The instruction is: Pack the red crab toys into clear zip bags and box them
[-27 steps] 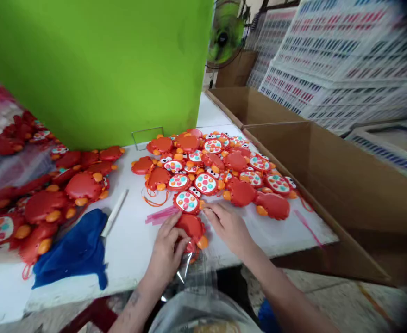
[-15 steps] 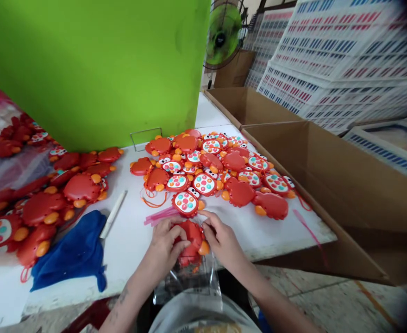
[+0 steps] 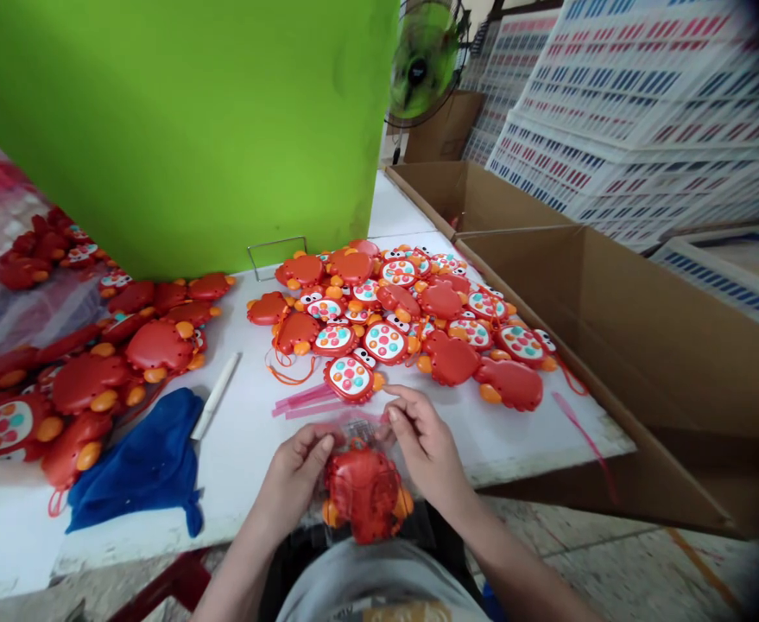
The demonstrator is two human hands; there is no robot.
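Both my hands hold a clear plastic bag [image 3: 353, 429] up at the table's near edge, with a red crab-shaped toy [image 3: 363, 494] inside it. My left hand [image 3: 292, 477] grips the bag's left side. My right hand [image 3: 424, 449] pinches its upper right edge between the fingers. Just beyond the bag lies a crab toy with a dotted, multicoloured face [image 3: 349, 377], and a heap of similar toys [image 3: 385, 320] spreads behind it. Pink plastic strips [image 3: 307, 402] lie near my left hand on the white table [image 3: 249, 466].
A blue cloth [image 3: 133, 466] and a white stick [image 3: 216, 396] lie left of my hands, beside more crab toys [image 3: 87, 371] on a plastic sheet. Open cardboard boxes [image 3: 612, 345] stand at the right. A green panel [image 3: 159, 130], a fan [image 3: 421, 60] and stacked crates [image 3: 638, 112] stand behind.
The red crab toy is now inside the clear bag and has moved toward me. My hands have shifted from the toy's sides to the bag's edges.
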